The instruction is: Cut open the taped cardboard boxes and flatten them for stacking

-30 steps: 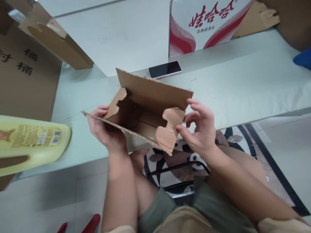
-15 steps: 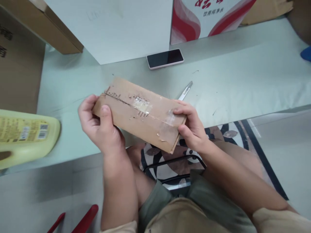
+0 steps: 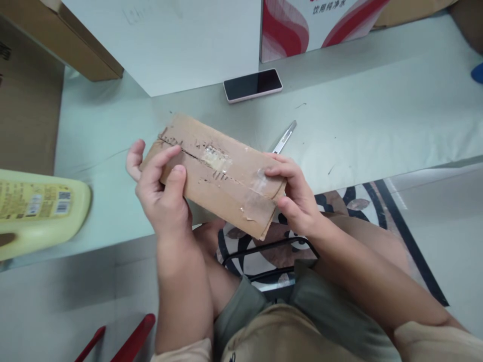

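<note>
A small brown cardboard box (image 3: 221,173) with closed flaps and scraps of old tape along its seam is held just above the near edge of the pale green table (image 3: 377,120). My left hand (image 3: 160,193) grips its left end, thumb and forefinger pressed on the top flaps. My right hand (image 3: 296,193) clasps the right end, fingers over the taped corner. A silver utility knife (image 3: 285,138) lies on the table just behind my right hand.
A phone (image 3: 252,84) lies face up farther back. A yellow plastic bottle (image 3: 37,211) lies on its side at the left. Cardboard boxes (image 3: 71,45) stand at the back left and a red-and-white carton (image 3: 313,25) at the back. My knees are under the table edge.
A second ago the box was open with its flaps up. The flaps are now folded shut, and my left fingers have shifted on top of the seam.
</note>
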Tool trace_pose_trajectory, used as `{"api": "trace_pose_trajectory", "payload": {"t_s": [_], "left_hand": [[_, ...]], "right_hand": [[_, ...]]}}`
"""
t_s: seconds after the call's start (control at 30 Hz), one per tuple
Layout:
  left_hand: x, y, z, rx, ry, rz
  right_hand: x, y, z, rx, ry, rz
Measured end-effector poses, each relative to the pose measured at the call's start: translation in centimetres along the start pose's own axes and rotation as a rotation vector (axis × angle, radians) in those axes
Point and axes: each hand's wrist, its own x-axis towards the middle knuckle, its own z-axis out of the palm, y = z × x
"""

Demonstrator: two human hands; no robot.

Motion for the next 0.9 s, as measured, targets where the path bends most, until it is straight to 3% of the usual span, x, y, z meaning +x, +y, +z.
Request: {"api": "trace_pose_trajectory", "payload": {"t_s": [0.33, 0.9], "left_hand": [[-0.1, 0.7, 0.0, 0.095, 0.04, -0.032], [0.0, -1.2, 0.0, 0.016, -0.025, 0.086]], "right_hand": [[-0.2, 0.0, -0.5, 0.169, 0.011, 0.063], [-0.1, -1.0, -0.6, 0.112, 0.021, 0.14]]}}
